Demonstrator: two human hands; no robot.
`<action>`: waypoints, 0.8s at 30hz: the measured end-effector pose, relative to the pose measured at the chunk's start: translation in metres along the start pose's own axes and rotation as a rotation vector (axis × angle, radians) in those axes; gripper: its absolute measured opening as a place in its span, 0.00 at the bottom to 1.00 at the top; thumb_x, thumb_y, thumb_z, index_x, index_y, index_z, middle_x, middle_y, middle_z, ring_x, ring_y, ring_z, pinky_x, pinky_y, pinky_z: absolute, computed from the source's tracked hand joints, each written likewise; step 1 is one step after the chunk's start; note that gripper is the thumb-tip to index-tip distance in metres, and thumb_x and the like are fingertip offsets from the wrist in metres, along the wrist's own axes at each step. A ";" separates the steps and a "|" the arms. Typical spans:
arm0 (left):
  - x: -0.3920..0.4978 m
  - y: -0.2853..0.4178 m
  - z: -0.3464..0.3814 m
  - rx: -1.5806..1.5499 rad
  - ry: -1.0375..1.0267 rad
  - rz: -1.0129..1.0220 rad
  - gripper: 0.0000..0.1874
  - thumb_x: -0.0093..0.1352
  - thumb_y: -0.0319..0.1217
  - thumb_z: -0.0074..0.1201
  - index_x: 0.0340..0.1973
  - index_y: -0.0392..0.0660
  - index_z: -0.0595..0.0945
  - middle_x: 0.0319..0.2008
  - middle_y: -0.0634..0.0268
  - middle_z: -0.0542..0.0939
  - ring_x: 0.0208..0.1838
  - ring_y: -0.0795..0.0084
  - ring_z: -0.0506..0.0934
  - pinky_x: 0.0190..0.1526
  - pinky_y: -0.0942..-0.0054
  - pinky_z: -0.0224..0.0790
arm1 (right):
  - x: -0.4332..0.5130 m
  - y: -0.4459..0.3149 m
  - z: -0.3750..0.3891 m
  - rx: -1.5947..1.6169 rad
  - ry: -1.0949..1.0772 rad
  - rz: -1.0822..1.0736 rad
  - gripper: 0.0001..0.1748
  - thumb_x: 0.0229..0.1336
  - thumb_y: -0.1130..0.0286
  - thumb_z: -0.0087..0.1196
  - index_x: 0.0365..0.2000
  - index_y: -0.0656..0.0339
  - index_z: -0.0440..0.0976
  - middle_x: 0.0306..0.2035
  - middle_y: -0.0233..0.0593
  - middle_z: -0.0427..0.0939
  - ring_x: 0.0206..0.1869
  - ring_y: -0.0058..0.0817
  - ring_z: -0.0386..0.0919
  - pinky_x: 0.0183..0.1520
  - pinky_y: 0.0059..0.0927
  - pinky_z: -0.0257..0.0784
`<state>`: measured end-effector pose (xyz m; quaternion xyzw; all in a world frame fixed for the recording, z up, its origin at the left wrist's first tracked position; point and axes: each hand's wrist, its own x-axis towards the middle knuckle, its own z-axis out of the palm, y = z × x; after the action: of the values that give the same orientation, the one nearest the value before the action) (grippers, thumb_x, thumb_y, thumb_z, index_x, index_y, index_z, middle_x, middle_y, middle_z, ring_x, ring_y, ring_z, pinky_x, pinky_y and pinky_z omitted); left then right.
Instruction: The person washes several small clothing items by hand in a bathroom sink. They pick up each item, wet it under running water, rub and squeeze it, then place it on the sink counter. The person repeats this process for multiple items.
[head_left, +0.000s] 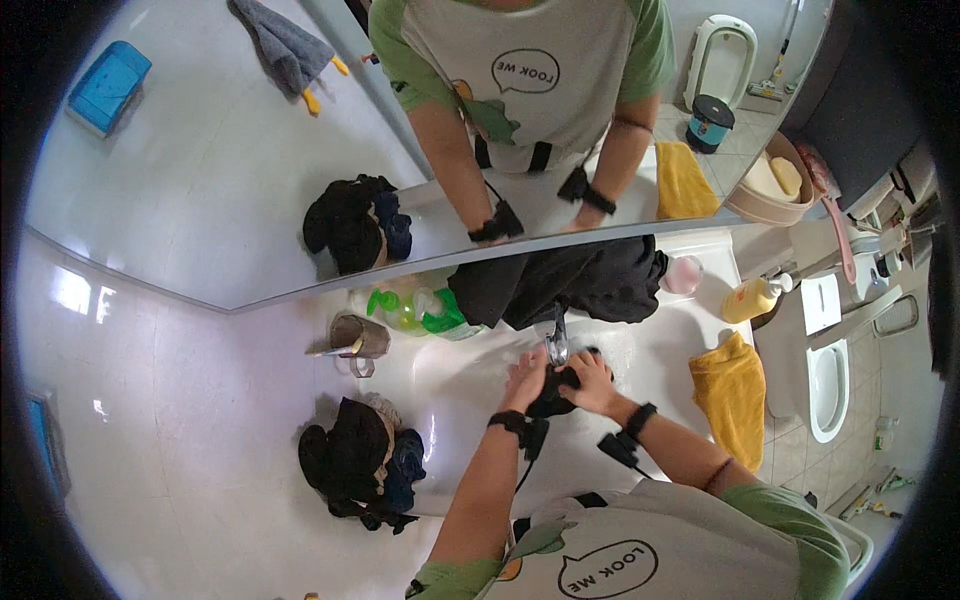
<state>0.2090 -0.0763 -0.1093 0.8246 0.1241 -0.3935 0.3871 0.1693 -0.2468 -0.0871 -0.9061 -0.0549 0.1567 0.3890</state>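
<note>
A small black cloth (551, 396) lies bunched between my hands in the white washbasin (660, 352), beneath a chrome faucet (557, 345). My right hand (592, 381) grips it from above with bent fingers. Beside the spout, my left hand (525, 382) touches the cloth's left side, palm partly turned up; how firmly it holds is hidden. Foam or water shows in the basin near both hands. A larger black garment (592, 281) lies bunched on the ledge behind the faucet, under the mirror. Black bands with small devices circle both wrists.
Left of the basin sit a pile of dark clothes (352, 457), a brown cup with a toothbrush (360, 335) and green bottles (442, 311). On the right are a yellow towel (729, 401), a yellow pump bottle (750, 298) and a toilet (829, 390). A mirror (420, 135) overhangs the ledge.
</note>
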 end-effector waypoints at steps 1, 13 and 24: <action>-0.009 0.000 0.013 0.282 0.156 -0.077 0.41 0.68 0.63 0.28 0.66 0.46 0.62 0.70 0.54 0.53 0.70 0.52 0.53 0.67 0.50 0.40 | -0.015 0.003 0.005 0.216 0.046 -0.031 0.25 0.49 0.56 0.57 0.49 0.47 0.67 0.50 0.42 0.65 0.55 0.50 0.60 0.58 0.56 0.54; -0.019 -0.038 0.074 0.349 0.395 0.028 0.29 0.71 0.55 0.35 0.66 0.66 0.57 0.68 0.51 0.49 0.67 0.37 0.49 0.57 0.26 0.44 | -0.023 0.030 0.044 -0.390 0.056 0.042 0.27 0.57 0.50 0.51 0.54 0.47 0.67 0.59 0.42 0.61 0.59 0.57 0.57 0.53 0.61 0.56; 0.059 -0.012 0.004 0.192 -0.016 0.061 0.33 0.72 0.54 0.24 0.58 0.42 0.69 0.61 0.46 0.68 0.64 0.42 0.63 0.63 0.55 0.54 | 0.037 0.018 0.015 -0.381 -0.012 0.057 0.21 0.61 0.51 0.47 0.47 0.54 0.71 0.50 0.38 0.72 0.53 0.47 0.66 0.50 0.58 0.63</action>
<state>0.2396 -0.0772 -0.1607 0.8580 0.0574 -0.3983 0.3192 0.1987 -0.2409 -0.1187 -0.9635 -0.0603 0.1601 0.2057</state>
